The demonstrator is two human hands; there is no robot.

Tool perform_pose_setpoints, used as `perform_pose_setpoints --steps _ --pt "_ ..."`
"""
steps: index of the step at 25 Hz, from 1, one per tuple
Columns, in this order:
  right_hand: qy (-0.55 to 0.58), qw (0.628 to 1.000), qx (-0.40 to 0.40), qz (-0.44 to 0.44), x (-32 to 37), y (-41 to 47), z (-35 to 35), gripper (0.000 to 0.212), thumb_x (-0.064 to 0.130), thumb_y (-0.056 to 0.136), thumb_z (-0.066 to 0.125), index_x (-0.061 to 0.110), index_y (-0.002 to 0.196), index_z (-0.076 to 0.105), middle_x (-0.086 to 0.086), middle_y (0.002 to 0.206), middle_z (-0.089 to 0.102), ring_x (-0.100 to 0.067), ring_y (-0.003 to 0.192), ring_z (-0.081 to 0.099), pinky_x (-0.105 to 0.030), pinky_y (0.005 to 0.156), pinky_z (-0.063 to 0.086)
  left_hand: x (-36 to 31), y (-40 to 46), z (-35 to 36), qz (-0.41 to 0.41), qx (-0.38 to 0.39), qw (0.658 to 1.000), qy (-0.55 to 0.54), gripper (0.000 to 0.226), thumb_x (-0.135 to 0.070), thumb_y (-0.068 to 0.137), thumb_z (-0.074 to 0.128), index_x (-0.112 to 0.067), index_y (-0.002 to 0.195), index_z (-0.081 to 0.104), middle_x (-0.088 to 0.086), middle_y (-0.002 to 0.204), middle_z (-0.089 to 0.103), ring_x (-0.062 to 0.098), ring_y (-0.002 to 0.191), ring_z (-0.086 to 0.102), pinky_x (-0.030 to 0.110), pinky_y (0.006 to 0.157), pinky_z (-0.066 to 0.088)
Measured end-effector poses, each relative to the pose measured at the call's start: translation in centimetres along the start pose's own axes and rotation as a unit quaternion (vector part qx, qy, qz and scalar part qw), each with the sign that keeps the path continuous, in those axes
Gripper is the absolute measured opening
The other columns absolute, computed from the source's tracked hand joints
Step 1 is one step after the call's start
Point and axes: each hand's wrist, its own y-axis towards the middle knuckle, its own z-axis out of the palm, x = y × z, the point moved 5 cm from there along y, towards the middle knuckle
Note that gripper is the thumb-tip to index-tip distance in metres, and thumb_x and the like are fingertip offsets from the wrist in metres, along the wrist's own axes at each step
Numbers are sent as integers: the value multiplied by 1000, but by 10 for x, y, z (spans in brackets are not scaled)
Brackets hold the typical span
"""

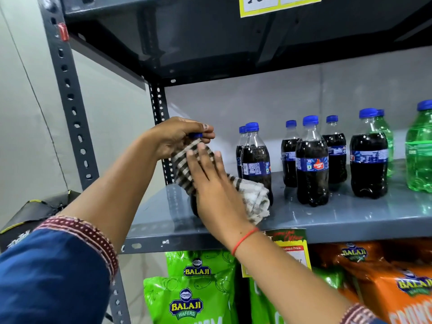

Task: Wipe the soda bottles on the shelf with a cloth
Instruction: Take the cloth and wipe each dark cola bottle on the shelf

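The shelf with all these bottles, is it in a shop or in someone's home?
Most likely a small shop. The grey metal shelf holds rows of identical cola bottles, a price tag hangs from its edge, and packets of Balaji wafers are stacked below.

Location I logged: a small shop. Grey slotted-steel shelf stocked with rows of blue-capped dark cola bottles; yellow paper price tags clipped to shelf edges; green and orange Balaji snack packets below.
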Motion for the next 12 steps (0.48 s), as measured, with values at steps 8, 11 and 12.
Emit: perform_pose_setpoints --steps 8,11,12 --pt "88 990 5 110 0 8 -2 78 1 85 38 26 143 -9 -12 155 -11 -36 140 9 -48 98 40 5 1 -3 7 21 999 -25 21 -16 86 54 -5 99 66 2 89 75 12 87 69 20 79 54" --pt "33 995 19 87 7 -12 10 78 1 85 36 25 142 -12 -19 153 -11 -41 136 18 -49 92 45 6 0 -4 10 23 999 -24 19 -17 87 53 -8 97 66 0 84 76 10 83 69 19 76 55" --pt "12 997 27 75 10 -20 14 79 -1 85 34 26 142 -13 -21 153 -13 -43 135 20 -49 90 46 6 0 -5 10 21 999 -25 19 -18 87 53 -8 98 66 -1 83 76 9 82 69 20 75 55"
